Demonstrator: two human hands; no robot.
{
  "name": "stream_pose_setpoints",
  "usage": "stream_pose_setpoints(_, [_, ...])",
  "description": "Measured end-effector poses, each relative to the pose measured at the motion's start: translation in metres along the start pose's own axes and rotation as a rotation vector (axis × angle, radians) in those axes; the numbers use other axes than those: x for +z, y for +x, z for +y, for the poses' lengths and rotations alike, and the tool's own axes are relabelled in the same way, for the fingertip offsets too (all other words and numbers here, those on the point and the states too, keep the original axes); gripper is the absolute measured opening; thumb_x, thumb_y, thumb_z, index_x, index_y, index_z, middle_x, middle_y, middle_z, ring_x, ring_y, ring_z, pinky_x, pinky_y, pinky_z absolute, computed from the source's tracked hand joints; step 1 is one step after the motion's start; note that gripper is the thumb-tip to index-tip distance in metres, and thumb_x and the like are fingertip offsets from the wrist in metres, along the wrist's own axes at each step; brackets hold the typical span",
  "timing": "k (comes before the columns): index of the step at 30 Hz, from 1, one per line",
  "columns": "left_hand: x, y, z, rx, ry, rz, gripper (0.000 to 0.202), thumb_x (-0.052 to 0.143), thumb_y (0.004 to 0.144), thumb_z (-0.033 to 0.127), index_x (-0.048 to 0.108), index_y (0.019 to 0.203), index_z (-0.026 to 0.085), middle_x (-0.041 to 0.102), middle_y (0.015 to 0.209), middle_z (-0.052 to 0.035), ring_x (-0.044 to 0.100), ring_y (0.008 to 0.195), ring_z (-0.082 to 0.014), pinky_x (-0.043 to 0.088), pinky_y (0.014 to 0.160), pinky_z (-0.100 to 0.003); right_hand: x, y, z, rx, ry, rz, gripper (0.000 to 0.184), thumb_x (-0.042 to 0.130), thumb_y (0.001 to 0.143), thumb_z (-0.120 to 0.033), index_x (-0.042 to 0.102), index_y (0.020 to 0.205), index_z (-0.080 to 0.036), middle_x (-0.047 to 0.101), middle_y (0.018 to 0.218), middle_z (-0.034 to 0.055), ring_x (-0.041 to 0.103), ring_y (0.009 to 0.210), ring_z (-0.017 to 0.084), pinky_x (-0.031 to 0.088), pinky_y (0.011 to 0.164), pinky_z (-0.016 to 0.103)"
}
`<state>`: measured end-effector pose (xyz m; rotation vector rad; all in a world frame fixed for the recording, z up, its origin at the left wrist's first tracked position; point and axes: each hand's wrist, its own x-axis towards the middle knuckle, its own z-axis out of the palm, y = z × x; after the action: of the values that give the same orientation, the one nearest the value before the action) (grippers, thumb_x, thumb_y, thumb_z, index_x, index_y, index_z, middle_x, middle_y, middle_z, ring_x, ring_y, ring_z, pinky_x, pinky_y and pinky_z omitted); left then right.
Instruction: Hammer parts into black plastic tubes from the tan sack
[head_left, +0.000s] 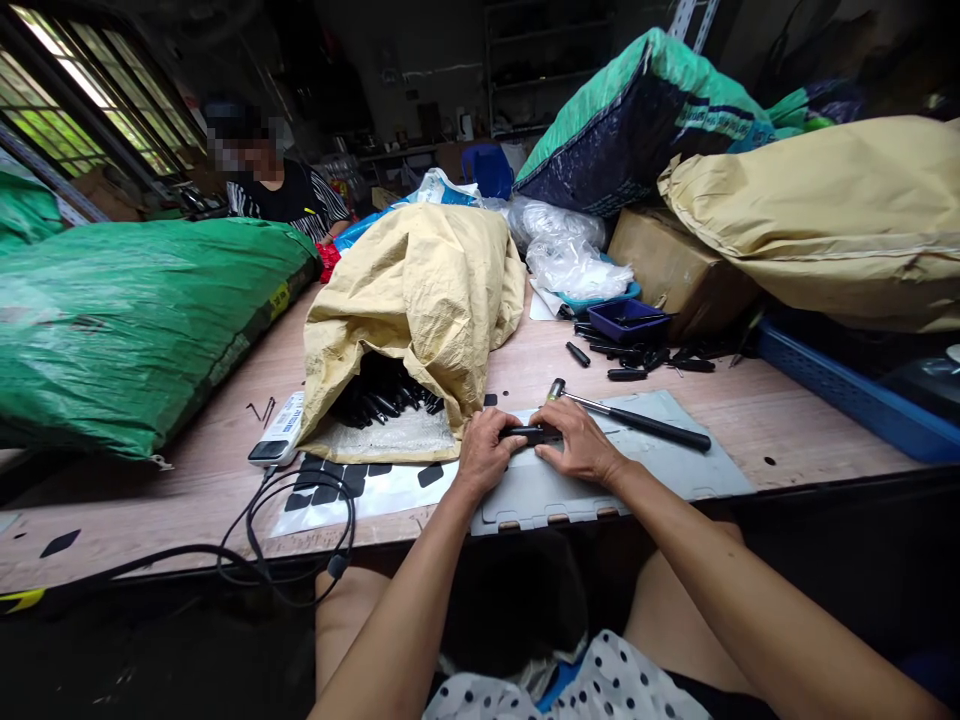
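Note:
Over a grey flat board (697, 470), my left hand (484, 450) and my right hand (579, 440) grip a slim black handle-shaped piece (528, 434) from its two ends. Thumbs and fingers of both hands are closed on it, and part of it is hidden by them. Just beyond my right hand lies a hammer (651, 426) with a black grip, its head up against my fingers. To the left of my left hand, a beige sack (420, 290) lies with its mouth towards me, showing many black pieces (382, 390) inside.
A white device (279, 435) with a black cable and a sheet of black stickers (330, 490) lie left. Loose black pieces (628, 374) surround a purple tray (628, 320). A green sack (150, 320), a blue basket (855, 400) and a cardboard box (675, 265) flank the table. A person (277, 190) sits opposite.

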<state>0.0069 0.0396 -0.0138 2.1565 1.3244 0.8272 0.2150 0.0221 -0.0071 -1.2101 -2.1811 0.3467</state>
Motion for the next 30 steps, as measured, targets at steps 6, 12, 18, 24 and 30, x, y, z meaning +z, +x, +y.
stream_pose_setpoints(6, [0.001,0.000,0.001,-0.001,0.010,0.008,0.009,0.073,0.087,0.024,0.072,0.097,0.024,0.068,0.098,-0.0021,0.057,0.096,-0.0218,0.043,0.088,-0.036,-0.007,-0.001,0.019,0.309,-0.310,0.373,0.024,0.062,0.085,-0.028,0.069,0.106,-0.021,0.067,0.106,0.0107,0.052,0.101,0.028,0.036,0.087,0.041])
stream_pose_setpoints(12, [0.000,-0.001,0.004,-0.014,0.016,0.015,0.011,0.074,0.085,0.020,0.070,0.095,0.024,0.067,0.097,-0.0019,0.057,0.096,-0.0223,0.044,0.088,-0.037,0.001,-0.001,0.035,0.407,-0.550,0.318,0.018,0.056,0.092,-0.036,0.066,0.091,-0.021,0.064,0.098,0.0118,0.049,0.096,0.028,0.032,0.079,0.039])
stream_pose_setpoints(18, [0.001,-0.001,0.002,-0.012,-0.018,0.033,0.017,0.073,0.081,0.013,0.065,0.092,0.024,0.068,0.099,-0.0010,0.057,0.095,-0.0221,0.044,0.087,-0.036,0.000,0.000,0.033,0.427,-0.552,0.263,0.017,0.059,0.092,-0.036,0.065,0.096,-0.020,0.063,0.101,0.0122,0.050,0.100,0.028,0.033,0.080,0.039])
stream_pose_setpoints(24, [-0.013,-0.014,0.024,0.020,-0.122,0.121,0.010,0.069,0.085,0.019,0.062,0.090,0.023,0.067,0.097,-0.0028,0.059,0.095,-0.0221,0.046,0.089,-0.037,-0.001,0.000,0.034,0.449,-0.530,0.265,0.016,0.059,0.092,-0.034,0.066,0.097,-0.021,0.063,0.103,0.0124,0.051,0.101,0.029,0.034,0.081,0.039])
stream_pose_setpoints(30, [-0.008,-0.114,0.056,0.257,-0.178,-0.343,0.023,0.059,0.096,0.042,0.068,0.112,0.028,0.072,0.097,-0.0080,0.064,0.093,-0.0249,0.048,0.091,-0.041,0.000,0.001,0.032,0.450,-0.544,0.265,0.015,0.058,0.092,-0.033,0.065,0.097,-0.020,0.063,0.103,0.0127,0.051,0.101,0.029,0.034,0.082,0.039])
